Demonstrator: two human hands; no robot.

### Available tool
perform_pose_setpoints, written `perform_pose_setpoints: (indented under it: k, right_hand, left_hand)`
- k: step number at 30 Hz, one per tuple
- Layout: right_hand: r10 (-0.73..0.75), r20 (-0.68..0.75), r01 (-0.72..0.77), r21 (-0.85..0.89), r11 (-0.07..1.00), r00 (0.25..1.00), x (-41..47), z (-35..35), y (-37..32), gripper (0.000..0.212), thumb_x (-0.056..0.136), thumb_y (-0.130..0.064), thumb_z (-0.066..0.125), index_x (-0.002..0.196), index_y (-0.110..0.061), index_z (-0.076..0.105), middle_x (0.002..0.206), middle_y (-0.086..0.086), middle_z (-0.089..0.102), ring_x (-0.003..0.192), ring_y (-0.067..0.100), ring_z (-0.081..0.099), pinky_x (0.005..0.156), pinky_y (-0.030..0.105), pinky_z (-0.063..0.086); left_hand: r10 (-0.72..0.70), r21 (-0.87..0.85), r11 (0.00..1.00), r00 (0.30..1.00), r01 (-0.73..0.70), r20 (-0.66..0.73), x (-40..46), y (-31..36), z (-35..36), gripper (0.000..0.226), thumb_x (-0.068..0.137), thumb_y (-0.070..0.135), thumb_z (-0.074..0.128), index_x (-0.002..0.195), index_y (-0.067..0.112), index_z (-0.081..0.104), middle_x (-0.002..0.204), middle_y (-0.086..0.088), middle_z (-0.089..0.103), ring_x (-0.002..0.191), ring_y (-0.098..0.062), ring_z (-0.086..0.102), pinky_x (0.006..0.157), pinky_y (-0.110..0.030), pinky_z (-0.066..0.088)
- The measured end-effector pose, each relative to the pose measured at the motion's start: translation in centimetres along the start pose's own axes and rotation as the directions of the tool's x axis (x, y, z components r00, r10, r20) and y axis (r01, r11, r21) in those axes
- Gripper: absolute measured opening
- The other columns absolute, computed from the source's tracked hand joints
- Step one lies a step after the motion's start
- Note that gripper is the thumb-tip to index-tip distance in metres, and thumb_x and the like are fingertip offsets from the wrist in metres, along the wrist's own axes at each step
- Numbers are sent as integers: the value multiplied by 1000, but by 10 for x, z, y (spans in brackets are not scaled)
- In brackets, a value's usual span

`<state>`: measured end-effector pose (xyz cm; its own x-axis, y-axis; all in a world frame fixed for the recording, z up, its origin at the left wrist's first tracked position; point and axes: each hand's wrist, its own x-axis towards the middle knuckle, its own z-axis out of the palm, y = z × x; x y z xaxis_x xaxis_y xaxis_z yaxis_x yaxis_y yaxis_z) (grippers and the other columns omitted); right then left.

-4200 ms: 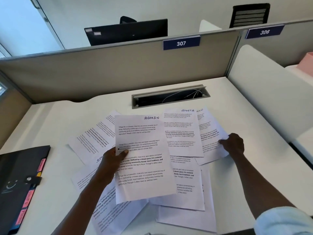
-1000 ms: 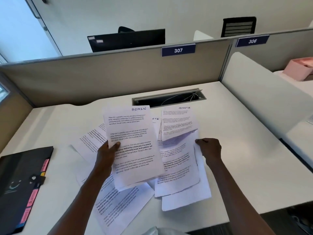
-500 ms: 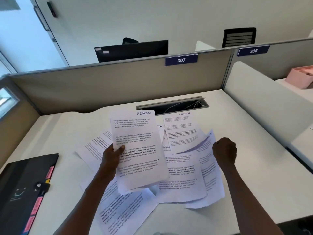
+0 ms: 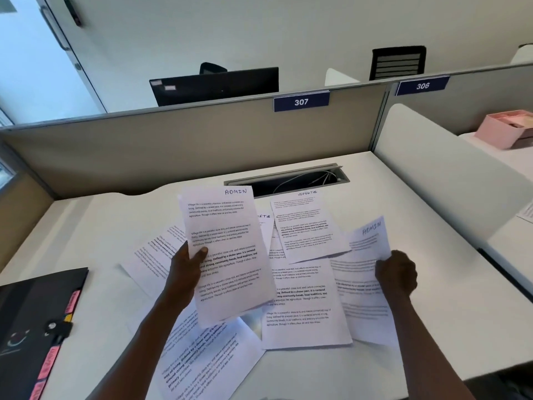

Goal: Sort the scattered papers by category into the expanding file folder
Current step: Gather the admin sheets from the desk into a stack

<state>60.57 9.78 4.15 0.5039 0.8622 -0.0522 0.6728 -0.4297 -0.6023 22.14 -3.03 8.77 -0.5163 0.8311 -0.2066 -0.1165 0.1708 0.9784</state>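
My left hand (image 4: 187, 262) holds up a printed sheet headed ADMIN (image 4: 227, 252) above the desk. My right hand (image 4: 396, 274) grips the right edge of a second sheet headed ADMIN (image 4: 364, 284), lifted and blurred at the right of the pile. Several more printed sheets lie scattered on the white desk (image 4: 418, 226), among them one headed SPORTS (image 4: 307, 226) at the back. The black expanding file folder (image 4: 31, 321) lies closed at the desk's left front, with pink and yellow tabs along its right edge.
A cable slot (image 4: 288, 180) is cut into the desk behind the papers. Grey partitions (image 4: 173, 148) close the back and left. A white divider (image 4: 450, 166) stands on the right, with a pink box (image 4: 504, 128) on the desk beyond it.
My right hand has pulled a sheet out of the pile and raised it at the right, showing its ADMIN heading. My left hand keeps its sheet held up.
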Motion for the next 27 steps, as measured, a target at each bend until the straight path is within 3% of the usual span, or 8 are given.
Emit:
perform_pose_setpoints:
  k: [5, 9, 12, 18, 22, 25, 27]
  right_hand:
    - [-90, -200, 114, 113, 987, 976, 17, -37, -35, 8, 83, -12, 53, 78, -7, 54, 90, 23, 65, 76, 39, 58, 69, 36, 45]
    - [-225, -326, 283, 141, 949, 918, 19, -58, -65, 11, 85, -14, 57, 77, -6, 55, 84, 22, 65, 78, 42, 58, 64, 34, 39]
    - [-322, -365, 403, 170, 899, 874, 18, -69, -87, 21, 85, -14, 61, 70, -6, 49, 74, 19, 64, 64, 36, 47, 60, 30, 31]
    - [-371, -212, 427, 430, 795, 904, 12, -79, -115, 23, 80, -21, 69, 78, 1, 62, 76, 12, 70, 71, 34, 61, 60, 33, 42]
    - [-380, 88, 232, 659, 715, 921, -3, -76, -123, 16, 76, -21, 77, 83, -8, 71, 74, 4, 70, 63, 19, 57, 62, 32, 49]
    - [-397, 289, 63, 736, 674, 871, -16, -60, -125, 18, 71, -21, 81, 85, -10, 75, 84, 9, 75, 74, 26, 67, 77, 47, 57]
    - [-410, 368, -11, 755, 656, 835, -26, -51, -127, 20, 73, -17, 81, 89, -7, 76, 91, 15, 75, 79, 29, 69, 82, 51, 56]
  left_hand:
    - [32, 26, 999, 999, -31, -23, 5, 9, 4, 22, 99, 7, 53, 107, 23, 66, 94, 2, 78, 80, -19, 76, 63, -37, 60]
    - [48, 29, 998, 999, -47, -22, 6, 14, 12, 22, 99, 8, 54, 104, 25, 66, 88, 5, 78, 78, -17, 75, 63, -36, 59]
    - [52, 22, 998, 998, -51, -30, 7, 19, 17, 21, 99, 9, 54, 102, 26, 66, 83, 8, 77, 75, -14, 75, 60, -31, 59]
    - [72, 16, 997, 997, -72, -20, 10, 31, 21, 21, 99, 6, 54, 102, 23, 66, 81, 9, 77, 70, -11, 74, 55, -26, 57]
    - [65, 0, 998, 998, -65, -24, 11, 38, 22, 21, 98, 5, 54, 104, 20, 67, 85, 5, 78, 71, -12, 74, 56, -27, 57]
    - [36, -39, 999, 999, -35, 17, 7, 44, 28, 18, 99, 4, 53, 106, 14, 67, 85, 0, 78, 72, -17, 75, 55, -29, 59]
    - [-4, -67, 998, 997, 9, 75, 3, 46, 32, 17, 99, 5, 53, 110, 9, 66, 96, -10, 77, 81, -26, 75, 63, -37, 61]
